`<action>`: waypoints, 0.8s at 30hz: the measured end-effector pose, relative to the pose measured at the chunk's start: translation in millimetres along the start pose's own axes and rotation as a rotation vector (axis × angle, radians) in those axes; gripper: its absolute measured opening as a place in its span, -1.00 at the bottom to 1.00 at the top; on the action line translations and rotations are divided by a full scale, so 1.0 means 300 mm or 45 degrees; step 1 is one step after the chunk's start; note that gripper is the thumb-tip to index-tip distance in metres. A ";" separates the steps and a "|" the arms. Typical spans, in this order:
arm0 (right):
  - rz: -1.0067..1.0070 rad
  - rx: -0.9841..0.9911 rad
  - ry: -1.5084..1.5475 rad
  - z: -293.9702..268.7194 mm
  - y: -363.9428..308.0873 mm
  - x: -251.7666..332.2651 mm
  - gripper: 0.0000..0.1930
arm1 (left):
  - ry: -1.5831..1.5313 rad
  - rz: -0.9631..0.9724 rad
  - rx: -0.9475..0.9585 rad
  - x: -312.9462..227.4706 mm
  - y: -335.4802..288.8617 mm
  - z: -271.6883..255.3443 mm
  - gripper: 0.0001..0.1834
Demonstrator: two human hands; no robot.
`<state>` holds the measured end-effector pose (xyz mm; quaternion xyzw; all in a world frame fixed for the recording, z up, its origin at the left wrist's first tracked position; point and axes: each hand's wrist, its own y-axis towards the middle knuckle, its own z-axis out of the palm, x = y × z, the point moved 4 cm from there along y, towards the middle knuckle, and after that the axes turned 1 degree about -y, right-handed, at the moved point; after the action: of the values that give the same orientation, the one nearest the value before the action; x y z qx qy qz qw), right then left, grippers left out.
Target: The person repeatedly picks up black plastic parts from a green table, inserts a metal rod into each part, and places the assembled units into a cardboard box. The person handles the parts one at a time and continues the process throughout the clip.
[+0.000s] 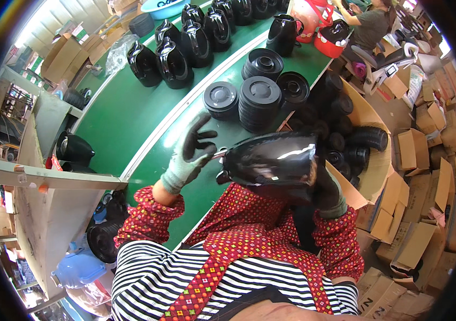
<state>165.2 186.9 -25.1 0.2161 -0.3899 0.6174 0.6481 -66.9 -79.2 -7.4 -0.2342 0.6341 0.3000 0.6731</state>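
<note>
A glossy black jug body [271, 160] lies on its side in the air before my chest, its narrower end toward the left. My right hand [330, 191], in a dark-palmed glove, grips it at the wide right end; part of those fingers is hidden behind the jug. Just off the narrow end, my left hand [189, 152] is raised with its gloved fingers apart. A small shiny bit shows between that hand and the jug. Beyond the jug, round black ribbed lids stand in stacks [260, 101] on the green work surface [169, 142].
Rows of glossy black jugs [174, 61] stand at the far left of the green surface. One more jug [282, 35] stands by a red basket [328, 47]. An open carton [375, 160] of black lids is at my right, with other cartons behind. A person [369, 27] sits at the far right.
</note>
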 end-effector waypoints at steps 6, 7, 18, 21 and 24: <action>0.180 0.066 0.101 0.028 -0.014 -0.026 -0.32 | -0.271 0.078 0.522 0.147 -0.010 0.178 0.29; 0.221 0.138 0.085 0.057 0.008 -0.032 -0.32 | -0.282 0.177 0.481 0.165 -0.023 0.204 0.21; -0.677 -0.387 -2.384 0.152 0.655 0.145 -0.11 | -0.224 -0.236 0.174 0.384 -0.115 -0.017 -0.29; -0.482 -0.433 -2.709 0.135 0.798 0.126 -0.04 | -0.254 -0.252 0.137 0.381 -0.131 -0.053 -0.32; -0.305 -0.419 -2.710 0.129 0.847 0.108 -0.07 | -0.291 -0.251 0.125 0.370 -0.141 -0.068 -0.35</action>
<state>-92.4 214.5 -28.0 0.5882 -0.8067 -0.0140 0.0546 -50.2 -111.6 -122.2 -0.2262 0.5413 0.2258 0.7777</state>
